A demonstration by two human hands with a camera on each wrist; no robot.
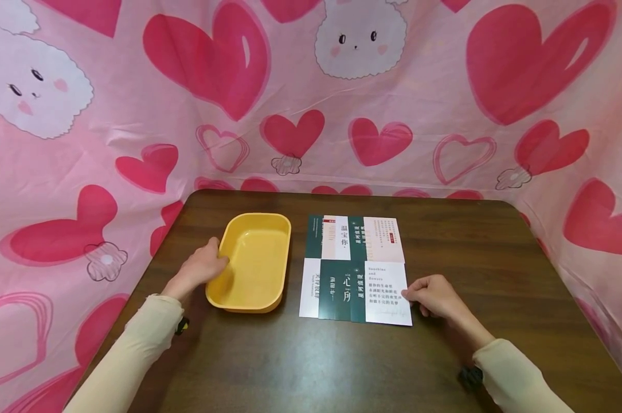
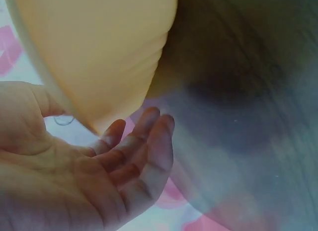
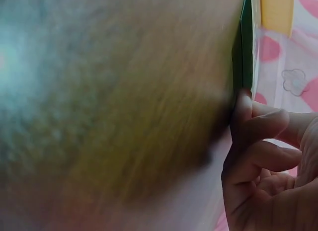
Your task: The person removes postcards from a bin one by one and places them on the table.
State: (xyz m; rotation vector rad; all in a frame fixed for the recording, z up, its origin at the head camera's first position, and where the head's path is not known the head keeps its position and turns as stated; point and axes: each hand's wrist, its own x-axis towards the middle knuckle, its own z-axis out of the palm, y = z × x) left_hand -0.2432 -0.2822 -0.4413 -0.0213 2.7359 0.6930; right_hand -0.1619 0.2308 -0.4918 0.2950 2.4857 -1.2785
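A yellow plastic tray [image 1: 249, 261] with rounded corners sits left of the middle of the table. My left hand [image 1: 203, 265] grips its left rim, thumb over the inside and fingers along the outer wall. In the left wrist view those fingers curl beneath the rim of the tray [image 2: 114, 52]. Two rows of overlapping printed cards lie right of the tray. With thumb and index finger, my right hand [image 1: 437, 298] pinches the right edge of the white card [image 1: 387, 292] in the front row. The right wrist view shows the fingertips at the card edge [image 3: 244, 52].
The back row holds a pink-cream card [image 1: 385, 240], a white one and dark green ones. More green cards [image 1: 336, 310] lie in the front row beside the white card. Behind the dark wooden table [image 1: 300, 367] hangs a pink heart-patterned cloth [image 1: 424, 80].
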